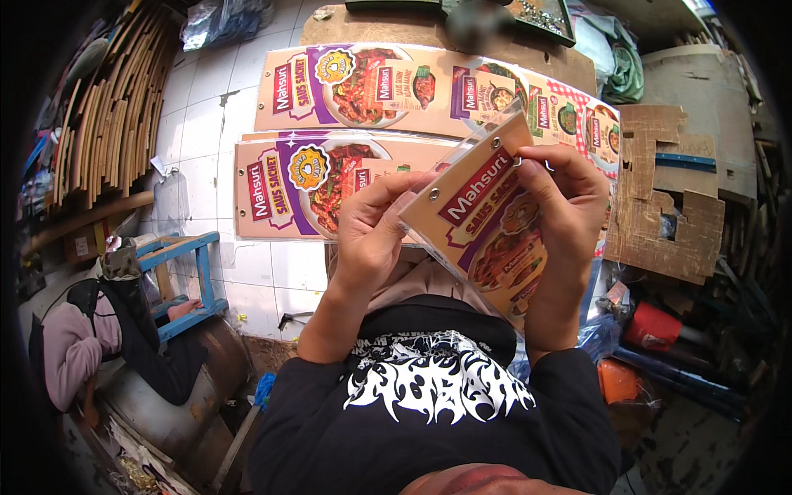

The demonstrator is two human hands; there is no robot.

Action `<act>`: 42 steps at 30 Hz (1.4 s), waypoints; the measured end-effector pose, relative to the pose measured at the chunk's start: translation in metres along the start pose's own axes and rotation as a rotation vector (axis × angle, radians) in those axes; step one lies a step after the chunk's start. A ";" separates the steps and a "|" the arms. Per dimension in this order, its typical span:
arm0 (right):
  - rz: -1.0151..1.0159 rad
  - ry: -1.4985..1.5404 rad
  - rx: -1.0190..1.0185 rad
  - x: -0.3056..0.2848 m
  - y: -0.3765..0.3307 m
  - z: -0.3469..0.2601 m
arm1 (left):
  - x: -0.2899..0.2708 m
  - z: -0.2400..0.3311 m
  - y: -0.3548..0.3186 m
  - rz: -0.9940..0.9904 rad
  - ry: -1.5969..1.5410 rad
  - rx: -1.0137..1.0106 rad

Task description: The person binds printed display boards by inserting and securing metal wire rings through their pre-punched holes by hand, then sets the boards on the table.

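My left hand grips the left edge of a tilted, printed sign strip with a clear plastic layer. Two metal eyelets show along the strip's top end, and its lower end hangs toward my lap. At the upper right edge, my right hand is closed in a pinch. A thin, shiny curved bit shows at its fingertips, too small to name. Beyond my hands lie two stacks of similar signs, a far stack and a near stack, with eyelets at their left ends. My hands and the held strip hide part of the near stack.
An open tray of small metal parts stands at the far edge of the wooden board. Cut cardboard lies to the right. A blue frame and a pile of wooden strips are on the left.
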State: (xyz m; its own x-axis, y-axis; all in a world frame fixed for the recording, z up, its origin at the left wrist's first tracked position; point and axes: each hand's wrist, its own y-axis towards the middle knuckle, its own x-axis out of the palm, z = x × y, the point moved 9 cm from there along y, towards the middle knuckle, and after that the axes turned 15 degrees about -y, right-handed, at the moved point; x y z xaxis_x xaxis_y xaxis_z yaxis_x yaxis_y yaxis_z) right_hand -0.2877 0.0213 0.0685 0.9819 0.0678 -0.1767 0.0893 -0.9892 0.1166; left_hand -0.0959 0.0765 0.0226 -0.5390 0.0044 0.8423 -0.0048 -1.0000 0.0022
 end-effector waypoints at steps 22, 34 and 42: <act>-0.021 0.005 0.031 0.009 -0.005 -0.001 | 0.003 -0.001 0.006 -0.209 0.127 0.039; 0.019 -0.015 0.014 0.007 -0.005 -0.001 | -0.006 -0.001 0.004 -0.102 0.120 0.070; 0.186 -0.078 -0.014 -0.025 -0.003 0.002 | -0.023 0.014 0.007 0.038 0.010 0.066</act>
State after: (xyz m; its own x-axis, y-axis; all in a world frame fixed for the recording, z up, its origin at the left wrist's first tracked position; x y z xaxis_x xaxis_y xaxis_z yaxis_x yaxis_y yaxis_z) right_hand -0.3125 0.0223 0.0705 0.9659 -0.1268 -0.2256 -0.0898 -0.9818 0.1675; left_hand -0.0715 0.0692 0.0104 -0.5462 -0.0339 0.8369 0.0715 -0.9974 0.0063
